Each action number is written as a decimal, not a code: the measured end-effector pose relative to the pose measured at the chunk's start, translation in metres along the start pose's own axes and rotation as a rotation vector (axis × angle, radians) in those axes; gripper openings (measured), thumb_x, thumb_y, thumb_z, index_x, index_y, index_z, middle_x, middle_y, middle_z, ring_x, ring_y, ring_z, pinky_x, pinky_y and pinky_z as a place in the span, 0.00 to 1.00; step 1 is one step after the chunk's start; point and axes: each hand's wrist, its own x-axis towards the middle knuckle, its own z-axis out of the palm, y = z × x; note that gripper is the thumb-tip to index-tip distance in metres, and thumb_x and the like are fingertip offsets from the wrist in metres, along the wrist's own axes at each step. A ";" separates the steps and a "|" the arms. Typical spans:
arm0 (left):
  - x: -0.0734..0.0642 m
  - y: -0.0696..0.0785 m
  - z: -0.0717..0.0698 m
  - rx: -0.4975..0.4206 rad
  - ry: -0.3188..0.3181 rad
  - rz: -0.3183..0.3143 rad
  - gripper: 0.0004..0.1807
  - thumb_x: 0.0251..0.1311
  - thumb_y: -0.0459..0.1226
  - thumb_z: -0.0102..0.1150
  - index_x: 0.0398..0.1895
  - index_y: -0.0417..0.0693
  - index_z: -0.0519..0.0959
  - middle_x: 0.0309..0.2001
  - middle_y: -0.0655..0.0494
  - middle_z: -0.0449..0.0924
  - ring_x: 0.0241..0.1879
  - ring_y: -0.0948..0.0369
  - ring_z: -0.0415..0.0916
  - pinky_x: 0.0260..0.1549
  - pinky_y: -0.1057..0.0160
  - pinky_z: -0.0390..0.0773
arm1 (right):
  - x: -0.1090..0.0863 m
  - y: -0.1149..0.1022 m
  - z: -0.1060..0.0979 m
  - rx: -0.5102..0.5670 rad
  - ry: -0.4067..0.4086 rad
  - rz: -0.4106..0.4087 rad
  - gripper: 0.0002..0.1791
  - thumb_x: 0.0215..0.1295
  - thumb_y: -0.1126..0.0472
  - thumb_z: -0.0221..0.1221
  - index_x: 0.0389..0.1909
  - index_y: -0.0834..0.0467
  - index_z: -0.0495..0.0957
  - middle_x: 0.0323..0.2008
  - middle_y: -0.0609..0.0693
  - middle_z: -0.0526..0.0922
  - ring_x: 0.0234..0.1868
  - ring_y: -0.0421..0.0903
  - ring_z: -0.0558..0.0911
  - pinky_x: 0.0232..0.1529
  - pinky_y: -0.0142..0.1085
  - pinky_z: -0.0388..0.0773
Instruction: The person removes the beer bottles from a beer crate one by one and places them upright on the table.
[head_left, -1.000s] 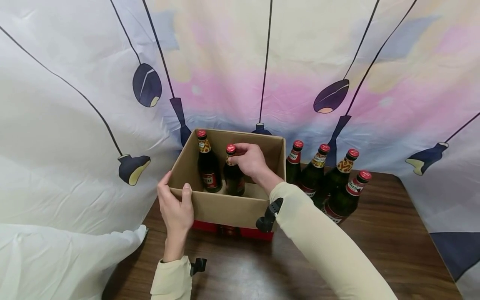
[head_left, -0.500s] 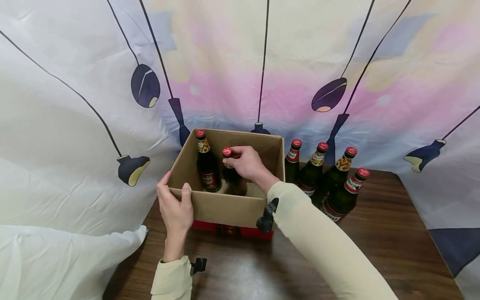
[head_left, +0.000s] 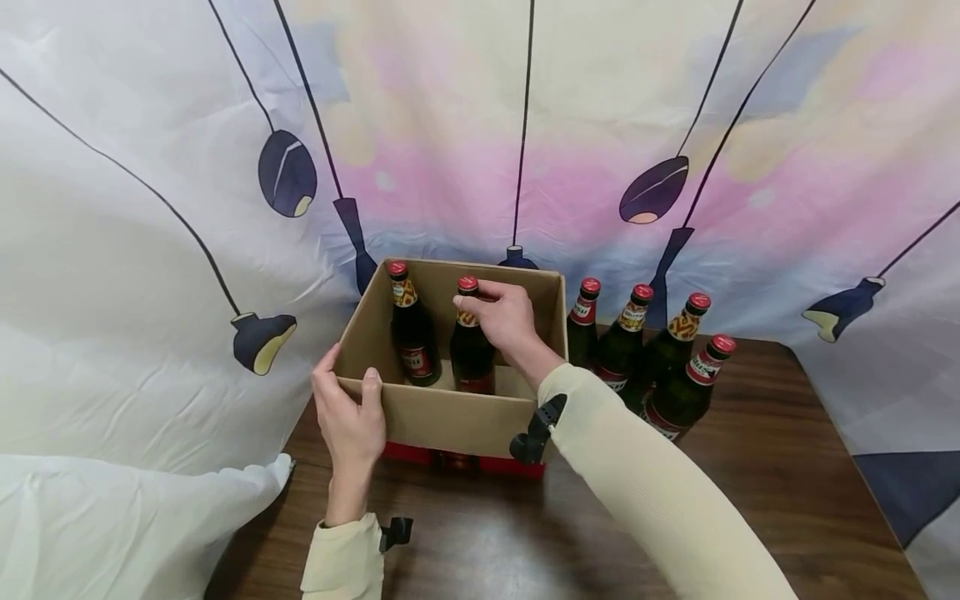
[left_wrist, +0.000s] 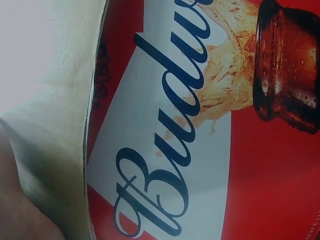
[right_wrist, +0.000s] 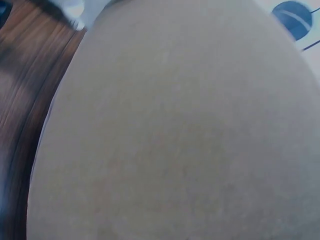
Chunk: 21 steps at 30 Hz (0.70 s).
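An upright cardboard box [head_left: 442, 417], plain brown at the top and red lower down, is open on the wooden table. The left hand [head_left: 352, 421] grips its near left corner, thumb on the front panel and fingers round the left side. Inside the box, the right hand [head_left: 510, 318] pinches the neck of a dark beer bottle [head_left: 471, 354] with a red cap; its base is hidden behind the front panel. Left of that bottle stands another beer bottle [head_left: 411, 333]. The left wrist view shows the box's red printed side [left_wrist: 270, 170] and part of the left hand [left_wrist: 25, 205].
Several more red-capped beer bottles [head_left: 678, 392] stand on the table [head_left: 780, 442], close to the box's right side. A printed curtain [head_left: 585, 150] hangs behind, and white cloth [head_left: 142, 517] bulges at the left. A tan surface [right_wrist: 165, 125] fills most of the right wrist view.
The right hand's bottle first leaned left with its cap sinking; now it stands straighter, higher and further right. The left hand keeps its grip on the box.
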 end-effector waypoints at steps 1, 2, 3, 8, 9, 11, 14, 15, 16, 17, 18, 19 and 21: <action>0.000 0.000 0.000 0.000 0.002 0.002 0.33 0.66 0.41 0.57 0.73 0.40 0.68 0.68 0.35 0.72 0.65 0.40 0.72 0.63 0.39 0.68 | -0.001 -0.001 -0.001 0.037 0.003 -0.008 0.24 0.65 0.58 0.73 0.62 0.54 0.86 0.57 0.55 0.89 0.56 0.52 0.87 0.61 0.47 0.82; 0.000 0.000 0.001 -0.001 0.003 0.005 0.33 0.66 0.41 0.57 0.73 0.40 0.68 0.68 0.35 0.73 0.65 0.40 0.72 0.63 0.39 0.68 | -0.002 -0.002 -0.001 0.070 0.006 -0.021 0.23 0.65 0.58 0.73 0.62 0.55 0.86 0.57 0.55 0.89 0.56 0.52 0.87 0.61 0.47 0.82; 0.000 0.000 0.001 0.000 0.003 0.007 0.33 0.66 0.41 0.57 0.73 0.40 0.68 0.67 0.35 0.73 0.65 0.40 0.72 0.62 0.40 0.68 | -0.003 -0.003 -0.002 0.095 0.012 -0.035 0.23 0.65 0.59 0.73 0.61 0.55 0.86 0.56 0.56 0.89 0.55 0.51 0.87 0.61 0.47 0.82; -0.001 0.001 0.003 -0.001 -0.006 0.025 0.33 0.66 0.41 0.57 0.73 0.40 0.68 0.67 0.35 0.73 0.65 0.40 0.72 0.63 0.39 0.68 | -0.012 -0.008 -0.010 0.128 0.027 -0.120 0.21 0.64 0.59 0.73 0.58 0.55 0.88 0.53 0.55 0.90 0.53 0.49 0.86 0.59 0.47 0.82; -0.002 0.001 0.003 0.000 -0.006 0.028 0.33 0.66 0.41 0.56 0.73 0.39 0.68 0.67 0.35 0.73 0.65 0.39 0.72 0.63 0.39 0.68 | -0.013 -0.008 -0.012 0.126 0.030 -0.131 0.21 0.64 0.59 0.73 0.59 0.55 0.88 0.53 0.55 0.90 0.53 0.48 0.86 0.59 0.46 0.82; -0.002 0.001 0.003 -0.001 -0.004 0.031 0.32 0.66 0.41 0.56 0.73 0.38 0.68 0.67 0.34 0.73 0.65 0.39 0.71 0.63 0.39 0.68 | -0.016 -0.010 -0.014 0.123 0.033 -0.146 0.21 0.65 0.59 0.72 0.59 0.54 0.88 0.53 0.54 0.90 0.52 0.47 0.86 0.59 0.44 0.82; -0.003 0.001 0.001 0.003 0.010 0.030 0.32 0.66 0.41 0.56 0.72 0.38 0.68 0.67 0.34 0.73 0.65 0.39 0.72 0.62 0.38 0.68 | -0.021 -0.015 -0.018 0.135 0.039 -0.161 0.21 0.64 0.59 0.73 0.58 0.55 0.88 0.52 0.56 0.90 0.51 0.46 0.85 0.56 0.41 0.83; -0.003 0.000 0.000 0.004 0.014 0.029 0.32 0.66 0.41 0.56 0.72 0.38 0.68 0.66 0.34 0.73 0.64 0.39 0.72 0.62 0.38 0.68 | -0.022 -0.018 -0.019 0.138 0.043 -0.162 0.21 0.64 0.59 0.73 0.58 0.55 0.88 0.52 0.56 0.91 0.51 0.46 0.85 0.55 0.40 0.83; -0.003 0.000 0.000 0.006 0.016 0.028 0.32 0.66 0.41 0.56 0.72 0.38 0.68 0.66 0.34 0.73 0.64 0.39 0.72 0.61 0.38 0.69 | -0.024 -0.021 -0.020 0.146 0.047 -0.167 0.21 0.64 0.59 0.73 0.58 0.56 0.88 0.51 0.57 0.91 0.50 0.46 0.85 0.54 0.39 0.83; -0.002 0.000 -0.001 0.007 0.018 0.028 0.32 0.66 0.41 0.56 0.72 0.39 0.68 0.66 0.34 0.73 0.64 0.39 0.72 0.61 0.38 0.69 | -0.026 -0.023 -0.021 0.149 0.054 -0.172 0.21 0.63 0.59 0.74 0.57 0.56 0.88 0.51 0.57 0.91 0.50 0.46 0.86 0.53 0.38 0.83; -0.002 0.000 -0.001 0.007 0.020 0.028 0.32 0.66 0.41 0.56 0.72 0.39 0.68 0.66 0.34 0.73 0.64 0.39 0.72 0.61 0.38 0.69 | -0.027 -0.026 -0.023 0.147 0.061 -0.180 0.20 0.63 0.59 0.74 0.57 0.56 0.89 0.50 0.57 0.91 0.49 0.46 0.86 0.51 0.38 0.83; -0.002 0.000 -0.002 0.008 0.020 0.026 0.32 0.66 0.41 0.56 0.73 0.39 0.68 0.66 0.34 0.73 0.64 0.39 0.72 0.61 0.38 0.69 | -0.029 -0.028 -0.025 0.147 0.067 -0.183 0.20 0.63 0.59 0.74 0.56 0.56 0.89 0.49 0.57 0.91 0.49 0.46 0.86 0.50 0.37 0.84; -0.002 -0.001 -0.002 0.009 0.021 0.021 0.32 0.66 0.42 0.56 0.73 0.40 0.68 0.66 0.34 0.74 0.64 0.39 0.72 0.61 0.39 0.69 | -0.033 -0.033 -0.029 0.142 0.070 -0.194 0.20 0.63 0.58 0.74 0.56 0.55 0.89 0.49 0.57 0.92 0.49 0.46 0.86 0.49 0.36 0.84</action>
